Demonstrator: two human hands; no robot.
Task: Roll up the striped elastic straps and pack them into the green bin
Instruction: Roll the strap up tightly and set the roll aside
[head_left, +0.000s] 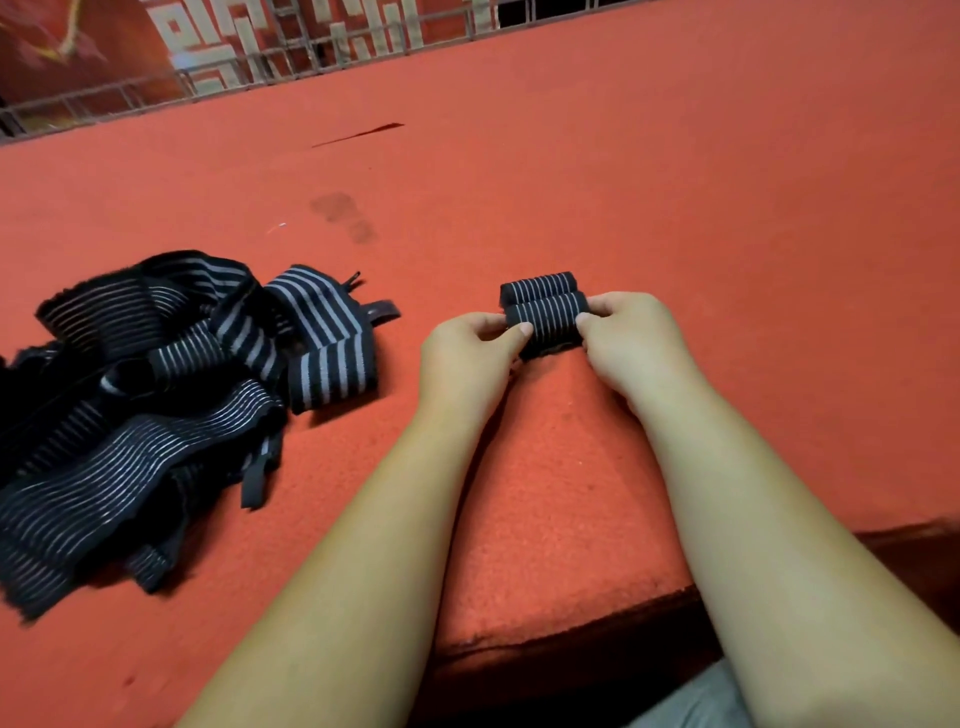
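As strap roll (545, 322) lies crosswise, left grip (470, 358) and right grip (631, 343) pinch its two ends; unrolled pile (156, 395) nearer left; green bin unseen.

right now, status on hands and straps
Left hand and right hand both pinch the strap roll on the red mat. Loose strap pile lies to the left. Green bin not in view.
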